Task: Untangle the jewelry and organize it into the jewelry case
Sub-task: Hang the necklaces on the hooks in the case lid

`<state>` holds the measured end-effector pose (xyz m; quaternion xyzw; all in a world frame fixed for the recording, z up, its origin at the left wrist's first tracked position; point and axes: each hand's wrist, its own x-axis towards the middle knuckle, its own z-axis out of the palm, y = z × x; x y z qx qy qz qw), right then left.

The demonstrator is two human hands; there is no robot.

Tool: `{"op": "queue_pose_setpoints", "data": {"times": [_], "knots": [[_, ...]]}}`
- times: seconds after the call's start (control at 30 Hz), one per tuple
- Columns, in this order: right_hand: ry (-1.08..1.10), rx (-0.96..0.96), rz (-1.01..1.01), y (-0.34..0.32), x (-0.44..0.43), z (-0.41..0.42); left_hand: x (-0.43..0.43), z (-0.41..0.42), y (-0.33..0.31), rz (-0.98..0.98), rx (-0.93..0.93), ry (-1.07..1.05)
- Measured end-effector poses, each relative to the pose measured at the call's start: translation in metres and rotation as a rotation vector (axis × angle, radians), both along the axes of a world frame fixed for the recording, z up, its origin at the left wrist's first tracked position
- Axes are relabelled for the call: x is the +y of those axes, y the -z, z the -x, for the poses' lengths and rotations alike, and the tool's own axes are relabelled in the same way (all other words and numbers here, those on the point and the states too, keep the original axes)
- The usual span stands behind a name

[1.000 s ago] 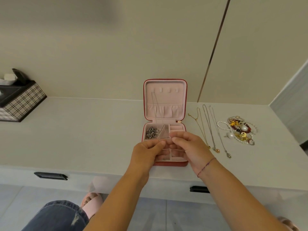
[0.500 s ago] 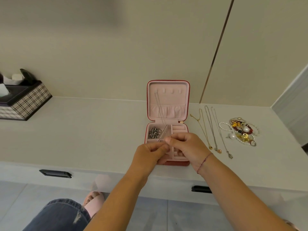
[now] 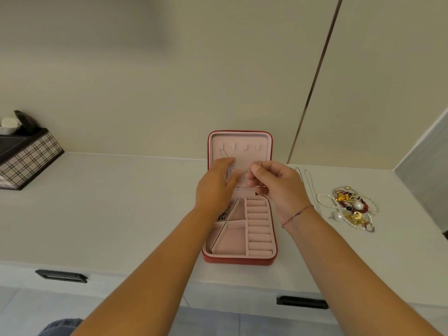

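Note:
A red jewelry case (image 3: 238, 259) with pink lining stands open on the white counter, its lid (image 3: 240, 141) upright. A thin silver chain (image 3: 224, 154) hangs from a hook in the lid. My right hand (image 3: 276, 187) pinches the chain's lower end in front of the lid pocket. My left hand (image 3: 215, 187) reaches to the lid beside it, fingers fairly straight against the pocket. A dark silver piece (image 3: 224, 215) lies in the case's upper-left compartment, mostly hidden by my left wrist. A tangled pile of pearls, gold and red beads (image 3: 351, 207) lies to the right.
Two thin chains (image 3: 309, 180) lie straight on the counter (image 3: 121, 202) between the case and the pile. A plaid tissue box (image 3: 24, 156) sits at far left. Drawer handles (image 3: 60, 275) show below the counter edge. A wall panel rises at right.
Both hands rose from the case's lower compartments up to the lid. The view moved closer to the case.

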<state>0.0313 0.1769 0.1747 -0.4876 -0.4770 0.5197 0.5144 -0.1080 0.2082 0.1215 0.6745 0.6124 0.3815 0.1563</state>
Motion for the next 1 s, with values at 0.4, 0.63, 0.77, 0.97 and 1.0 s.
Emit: {"op": "queue_pose_setpoints", "data": {"times": [0.4,0.63,0.77,0.97,1.0], "knots": [[0.048,0.049,0.033,0.029,0.026,0.001,0.007,-0.018,0.028,-0.016,-0.035,-0.127],[0.049,0.04,-0.014,0.024,0.033,0.001,0.009,-0.019,0.033,-0.025,0.023,-0.161],[0.059,0.044,-0.12,-0.001,0.048,0.0,0.01,-0.021,0.033,-0.022,-0.006,-0.185],[0.039,0.07,-0.151,-0.008,0.06,0.005,0.009,-0.019,0.033,0.005,-0.106,-0.199],[0.04,0.074,-0.149,-0.008,0.061,0.006,0.01,-0.019,0.032,0.005,-0.115,-0.194]]}}
